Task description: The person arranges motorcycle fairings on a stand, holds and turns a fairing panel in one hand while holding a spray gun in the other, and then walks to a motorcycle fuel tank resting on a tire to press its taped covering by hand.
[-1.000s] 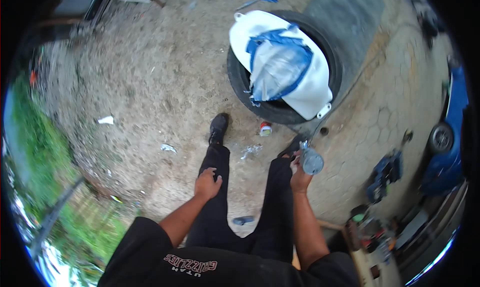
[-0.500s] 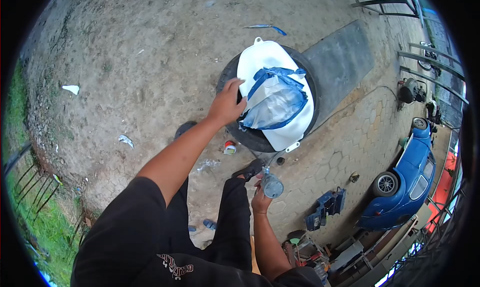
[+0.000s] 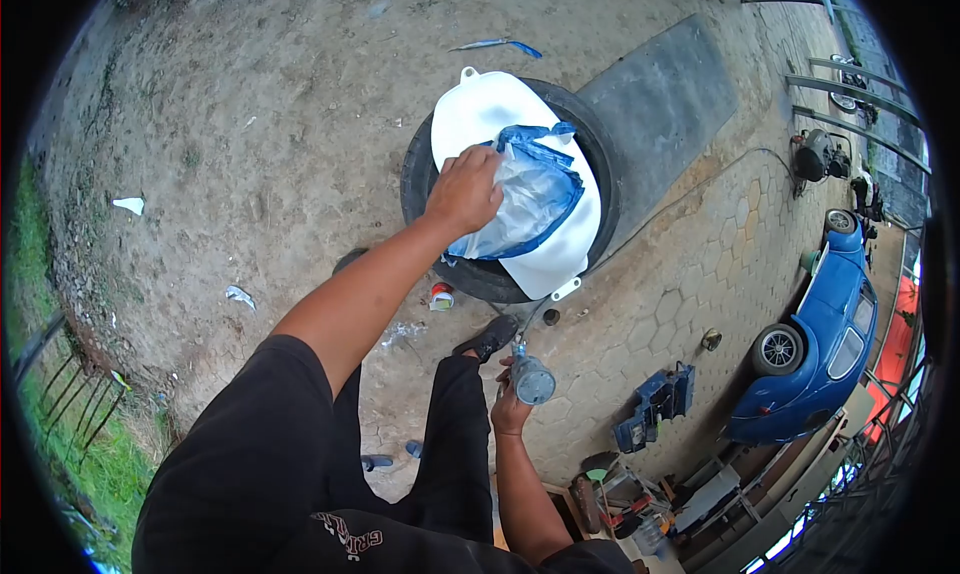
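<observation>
My left hand (image 3: 466,190) reaches over a black tire (image 3: 415,179) lying on the ground, its fingers at the left edge of a crumpled plastic sheet with blue borders (image 3: 530,199). The sheet lies on a white panel (image 3: 490,104) that rests across the tire. Whether the fingers pinch the sheet is too small to tell. Low and to the right, my right hand (image 3: 510,408) is wrapped round a spray gun with a grey round cup (image 3: 533,382), held away from the panel.
A small red and white can (image 3: 441,296) stands on the dirt by the tire. A dark flat mat (image 3: 665,94) lies behind it. At right are a blue toolbox (image 3: 653,406), a blue car (image 3: 815,349) and a compressor (image 3: 820,159).
My left hand has moved from beside my leg up to the panel, then further right onto the plastic sheet's edge. The view has turned. My right hand still holds the spray gun.
</observation>
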The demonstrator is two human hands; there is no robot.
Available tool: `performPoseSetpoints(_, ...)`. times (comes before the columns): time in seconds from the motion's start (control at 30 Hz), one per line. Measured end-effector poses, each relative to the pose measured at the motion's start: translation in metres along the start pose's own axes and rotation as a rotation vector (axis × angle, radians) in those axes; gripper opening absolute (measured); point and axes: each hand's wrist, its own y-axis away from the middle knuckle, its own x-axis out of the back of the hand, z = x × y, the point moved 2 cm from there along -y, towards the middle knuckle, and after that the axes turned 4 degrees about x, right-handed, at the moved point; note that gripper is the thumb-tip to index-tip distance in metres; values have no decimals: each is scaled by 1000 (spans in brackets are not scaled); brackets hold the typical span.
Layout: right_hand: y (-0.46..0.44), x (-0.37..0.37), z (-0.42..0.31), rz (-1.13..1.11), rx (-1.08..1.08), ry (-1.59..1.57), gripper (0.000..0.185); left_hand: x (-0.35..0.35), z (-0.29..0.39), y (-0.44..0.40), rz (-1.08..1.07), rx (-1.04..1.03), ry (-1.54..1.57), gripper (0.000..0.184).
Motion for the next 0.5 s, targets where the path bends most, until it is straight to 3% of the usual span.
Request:
performPoseSetpoints(0.13, -5, 12, 1, -4, 16, 28, 19, -8, 19, 13, 67, -34, 12, 51)
performPoseSetpoints(0.23, -6, 19, 0, -2, 3, 21, 20, -9, 22, 11, 38, 47, 56, 53)
performPoseSetpoints(0.37, -9, 24, -1, 15, 25, -10, 20, -4, 12, 7, 247, 107, -30, 61)
performPoseSetpoints(0.47, -10, 26, 1, 27, 42, 1, 20, -5, -13, 11, 129, 173, -236, 66)
performPoseSetpoints(0.5, -12, 26, 2, 26, 46, 4, 20, -2, -15, 14, 199, 186, -144, 67)
